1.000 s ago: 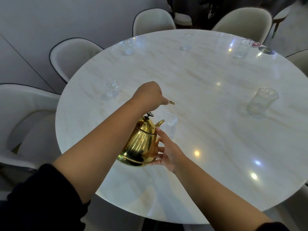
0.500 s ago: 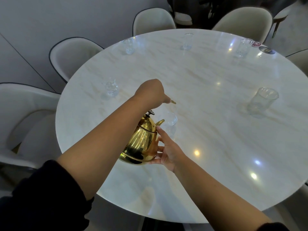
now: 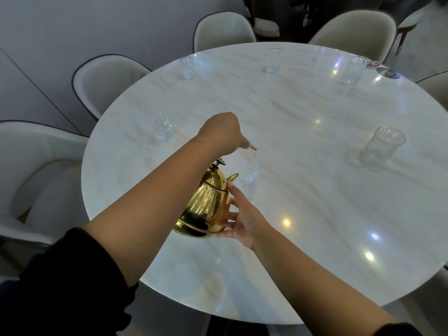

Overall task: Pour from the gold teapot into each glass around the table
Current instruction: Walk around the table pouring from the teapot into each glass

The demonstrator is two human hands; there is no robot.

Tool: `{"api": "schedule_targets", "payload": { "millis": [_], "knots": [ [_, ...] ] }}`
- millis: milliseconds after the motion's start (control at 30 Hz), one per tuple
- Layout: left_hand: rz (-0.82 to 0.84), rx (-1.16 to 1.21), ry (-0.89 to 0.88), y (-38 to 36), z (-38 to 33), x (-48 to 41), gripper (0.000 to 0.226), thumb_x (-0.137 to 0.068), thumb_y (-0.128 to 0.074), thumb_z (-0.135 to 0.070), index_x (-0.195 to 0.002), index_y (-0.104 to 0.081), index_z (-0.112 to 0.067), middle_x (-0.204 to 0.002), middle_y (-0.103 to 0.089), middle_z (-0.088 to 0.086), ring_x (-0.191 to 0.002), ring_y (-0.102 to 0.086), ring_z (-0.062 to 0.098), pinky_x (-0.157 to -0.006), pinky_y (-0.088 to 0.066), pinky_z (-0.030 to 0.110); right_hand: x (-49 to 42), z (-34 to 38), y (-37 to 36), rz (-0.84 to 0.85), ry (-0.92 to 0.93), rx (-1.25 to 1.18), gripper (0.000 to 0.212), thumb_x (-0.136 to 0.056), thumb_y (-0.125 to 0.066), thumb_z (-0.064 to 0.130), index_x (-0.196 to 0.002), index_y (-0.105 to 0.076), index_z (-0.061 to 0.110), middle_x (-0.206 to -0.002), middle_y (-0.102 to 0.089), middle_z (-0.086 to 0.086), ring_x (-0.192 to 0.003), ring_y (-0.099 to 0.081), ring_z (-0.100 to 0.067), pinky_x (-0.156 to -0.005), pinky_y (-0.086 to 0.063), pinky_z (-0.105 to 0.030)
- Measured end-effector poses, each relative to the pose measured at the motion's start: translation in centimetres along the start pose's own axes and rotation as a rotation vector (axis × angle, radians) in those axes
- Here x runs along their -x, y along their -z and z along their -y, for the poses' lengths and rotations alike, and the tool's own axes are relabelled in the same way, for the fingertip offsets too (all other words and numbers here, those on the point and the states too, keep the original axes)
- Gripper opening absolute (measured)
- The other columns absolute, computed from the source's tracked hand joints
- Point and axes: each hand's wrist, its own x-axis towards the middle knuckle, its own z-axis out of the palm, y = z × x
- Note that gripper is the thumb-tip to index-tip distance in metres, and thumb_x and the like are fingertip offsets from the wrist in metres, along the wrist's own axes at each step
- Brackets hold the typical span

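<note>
The gold teapot [image 3: 206, 209] hangs tilted above the round marble table [image 3: 303, 190], its spout over the rim of a clear glass [image 3: 244, 175] near the table's middle. My left hand [image 3: 223, 133] grips the teapot's handle from above, with the handle's end poking out past my fingers. My right hand [image 3: 244, 219] presses straight fingers against the pot's lower side. Several other clear glasses stand around the table: one at the left [image 3: 162, 128], one at the right [image 3: 380, 149], and three along the far edge [image 3: 188, 67] [image 3: 272, 60] [image 3: 354, 70].
Beige padded chairs ring the table: at the left [image 3: 36, 166], at the far left [image 3: 109, 78], at the back [image 3: 224, 31] and at the back right [image 3: 354, 32]. Two small round coasters [image 3: 388, 73] lie at the far right edge.
The teapot has tipped a little further toward the glass and risen slightly. Both hands keep their hold on it.
</note>
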Motion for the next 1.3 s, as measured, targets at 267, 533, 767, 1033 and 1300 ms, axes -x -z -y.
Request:
{"api": "schedule_targets", "payload": {
  "millis": [267,533,767,1033,1300],
  "knots": [
    [-0.001,-0.003,-0.01,0.1,-0.3,-0.1,0.031,-0.084,-0.068,-0.03,-0.097,-0.068,-0.001,-0.06,-0.044,0.002,-0.073,-0.051,0.024,-0.052,-0.033,0.024,0.2,0.2,0.1,0.01,0.021,0.007,0.042,-0.081,-0.064,0.056,-0.098,-0.051,0.019,-0.117,-0.061,-0.022,-0.093,-0.066,-0.039,-0.071,-0.056,-0.052],
    [-0.001,-0.011,-0.004,0.2,-0.6,-0.1,0.036,-0.085,-0.068,-0.03,-0.104,-0.069,0.0,-0.063,-0.046,0.002,-0.074,-0.051,0.024,-0.052,-0.034,0.024,0.4,0.3,0.1,0.012,0.023,0.004,0.041,-0.082,-0.063,0.056,-0.095,-0.05,0.019,-0.12,-0.06,-0.023,-0.1,-0.065,-0.042,-0.078,-0.054,-0.055],
    [-0.001,-0.008,0.003,0.4,-0.8,0.4,0.036,-0.085,-0.068,-0.03,-0.104,-0.069,0.0,-0.066,-0.049,0.003,-0.075,-0.051,0.024,-0.052,-0.034,0.023,0.4,0.3,0.1,0.012,0.018,0.003,0.046,-0.08,-0.065,0.056,-0.103,-0.049,0.018,-0.121,-0.059,-0.023,-0.101,-0.064,-0.042,-0.081,-0.054,-0.057],
    [0.001,0.048,0.019,0.2,0.0,2.0,0.029,-0.086,-0.065,-0.032,-0.095,-0.068,-0.005,-0.08,-0.056,0.01,-0.074,-0.052,0.024,-0.063,-0.04,0.028,0.4,0.0,0.6,-0.013,0.022,0.06,0.065,-0.077,-0.068,0.056,-0.125,-0.048,0.017,-0.117,-0.061,-0.02,-0.094,-0.066,-0.036,-0.067,-0.059,-0.048],
    [-0.068,0.237,0.048,-0.4,1.9,5.0,0.031,-0.085,-0.067,-0.032,-0.097,-0.071,-0.004,-0.072,-0.056,0.004,-0.062,-0.052,0.016,-0.052,-0.038,0.022,0.4,-0.5,1.2,-0.025,0.053,0.217,0.055,-0.08,-0.063,0.059,-0.118,-0.052,0.021,-0.113,-0.059,-0.013,-0.099,-0.062,-0.032,-0.063,-0.059,-0.04]
  ]
}}
